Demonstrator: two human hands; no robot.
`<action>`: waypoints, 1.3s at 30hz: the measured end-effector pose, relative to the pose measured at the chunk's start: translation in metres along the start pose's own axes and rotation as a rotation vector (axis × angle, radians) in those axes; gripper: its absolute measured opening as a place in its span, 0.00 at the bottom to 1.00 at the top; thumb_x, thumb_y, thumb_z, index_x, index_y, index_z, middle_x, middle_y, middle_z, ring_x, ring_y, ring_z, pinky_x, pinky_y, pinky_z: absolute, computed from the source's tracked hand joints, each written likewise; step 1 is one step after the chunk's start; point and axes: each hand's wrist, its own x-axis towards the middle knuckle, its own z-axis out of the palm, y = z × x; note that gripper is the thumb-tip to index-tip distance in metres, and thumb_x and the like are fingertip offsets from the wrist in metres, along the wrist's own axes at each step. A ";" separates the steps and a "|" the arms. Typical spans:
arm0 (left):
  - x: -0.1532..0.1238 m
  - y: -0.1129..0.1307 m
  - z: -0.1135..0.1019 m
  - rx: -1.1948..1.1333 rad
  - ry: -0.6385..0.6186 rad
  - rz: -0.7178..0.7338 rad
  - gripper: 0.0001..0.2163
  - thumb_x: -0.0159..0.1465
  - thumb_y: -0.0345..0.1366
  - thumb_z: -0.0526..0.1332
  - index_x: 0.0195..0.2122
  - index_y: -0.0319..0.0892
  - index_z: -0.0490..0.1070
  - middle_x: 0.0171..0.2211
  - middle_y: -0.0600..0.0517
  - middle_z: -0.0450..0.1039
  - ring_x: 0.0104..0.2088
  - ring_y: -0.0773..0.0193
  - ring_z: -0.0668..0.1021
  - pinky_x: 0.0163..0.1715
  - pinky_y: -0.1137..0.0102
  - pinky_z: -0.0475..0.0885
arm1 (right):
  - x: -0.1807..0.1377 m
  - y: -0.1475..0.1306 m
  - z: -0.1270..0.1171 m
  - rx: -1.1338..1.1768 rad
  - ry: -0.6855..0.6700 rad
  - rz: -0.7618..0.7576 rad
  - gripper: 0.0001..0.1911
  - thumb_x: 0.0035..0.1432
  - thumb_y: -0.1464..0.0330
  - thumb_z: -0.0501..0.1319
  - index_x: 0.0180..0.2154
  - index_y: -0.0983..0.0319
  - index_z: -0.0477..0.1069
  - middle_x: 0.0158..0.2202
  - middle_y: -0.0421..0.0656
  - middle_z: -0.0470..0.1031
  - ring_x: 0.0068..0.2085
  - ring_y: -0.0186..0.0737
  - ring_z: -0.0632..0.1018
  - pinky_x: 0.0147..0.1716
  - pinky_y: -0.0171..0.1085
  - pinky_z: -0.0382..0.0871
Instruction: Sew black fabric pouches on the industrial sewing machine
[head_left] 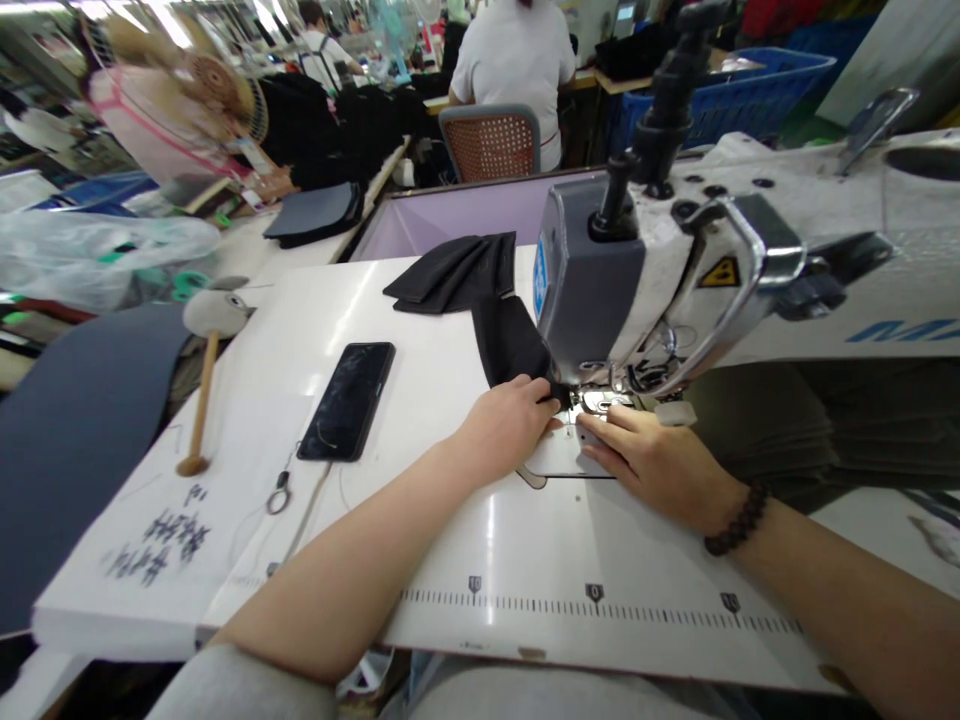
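Note:
A black fabric piece lies to the left of the sewing machine's needle area, its near end reaching the presser foot. My left hand has curled fingers closed on that near end. My right hand rests with fingers stretched out over the metal needle plate, just right of the needle, holding nothing that I can see. Behind the held piece, more black fabric pieces are fanned out on the white table. The exact stitching point is partly hidden by the fingers and machine head.
A phone and a metal ring on a cord lie left of my arm. Further left is a wooden-handled stick with a grey round head. Dark fabric stacks sit under the machine arm. A seated person is ahead.

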 end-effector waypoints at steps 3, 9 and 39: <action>-0.005 0.009 -0.008 0.047 -0.065 -0.015 0.11 0.63 0.38 0.54 0.35 0.36 0.71 0.31 0.48 0.67 0.32 0.59 0.70 0.31 0.67 0.69 | -0.001 0.001 0.000 -0.002 0.003 -0.008 0.14 0.60 0.64 0.52 0.45 0.63 0.67 0.33 0.45 0.70 0.30 0.36 0.71 0.25 0.31 0.62; -0.014 0.021 -0.013 -0.081 -0.195 0.094 0.10 0.63 0.36 0.54 0.30 0.37 0.71 0.30 0.49 0.66 0.31 0.62 0.70 0.31 0.69 0.67 | -0.002 0.004 0.002 0.017 0.029 -0.037 0.16 0.61 0.64 0.49 0.45 0.65 0.67 0.34 0.47 0.70 0.33 0.39 0.72 0.28 0.34 0.64; -0.028 0.021 -0.002 -0.086 -0.022 0.340 0.10 0.64 0.26 0.49 0.41 0.29 0.68 0.44 0.43 0.69 0.50 0.63 0.68 0.54 0.70 0.61 | -0.009 -0.006 -0.010 0.033 0.056 -0.300 0.23 0.65 0.63 0.42 0.33 0.66 0.72 0.21 0.41 0.65 0.24 0.34 0.66 0.23 0.35 0.55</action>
